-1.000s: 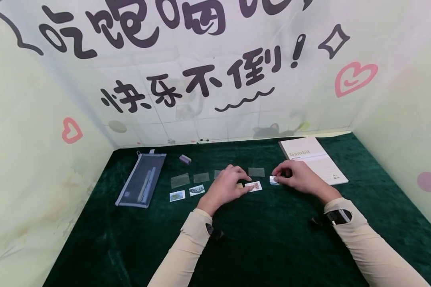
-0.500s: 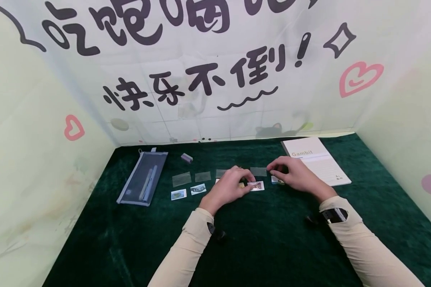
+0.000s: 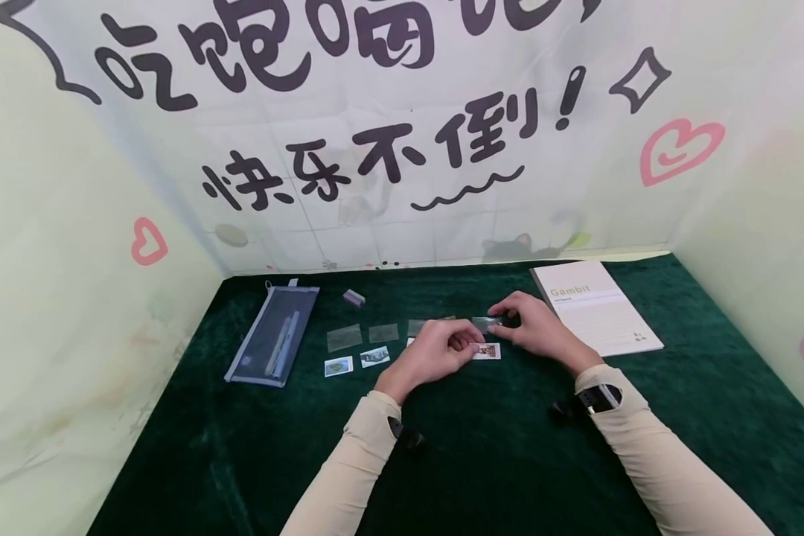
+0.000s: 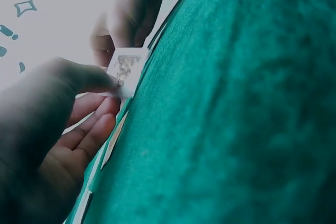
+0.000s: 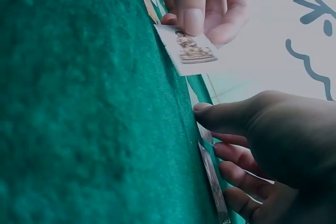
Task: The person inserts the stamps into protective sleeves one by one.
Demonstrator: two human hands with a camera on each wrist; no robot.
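My left hand (image 3: 432, 351) pinches a small postage stamp (image 3: 488, 351) by its left edge, between thumb and fingers. Its perforated edge and brownish picture show in the right wrist view, where the stamp (image 5: 189, 53) is tilted up off the green cloth. Just behind it, my right hand (image 3: 536, 327) has thumb and fingertips on the right end of a clear plastic sleeve (image 3: 484, 324). Two more stamps, one greenish-blue (image 3: 338, 366) and one grey-blue (image 3: 375, 356), lie further left. Beneath my right hand is another stamp (image 5: 214, 184), hidden in the head view.
Behind the stamps lie more clear sleeves (image 3: 344, 338) in a row. A mesh zip pouch (image 3: 271, 335) with pens inside is at the left, near a small purple-and-white eraser (image 3: 353, 298). At the back right lies a Gambit notepad (image 3: 603, 313). Printed cloth walls enclose the table.
My right hand has moved left from the stamp at the right to the clear sleeve and taken its edge. My left hand now pinches the stamp. The head view has shifted slightly.
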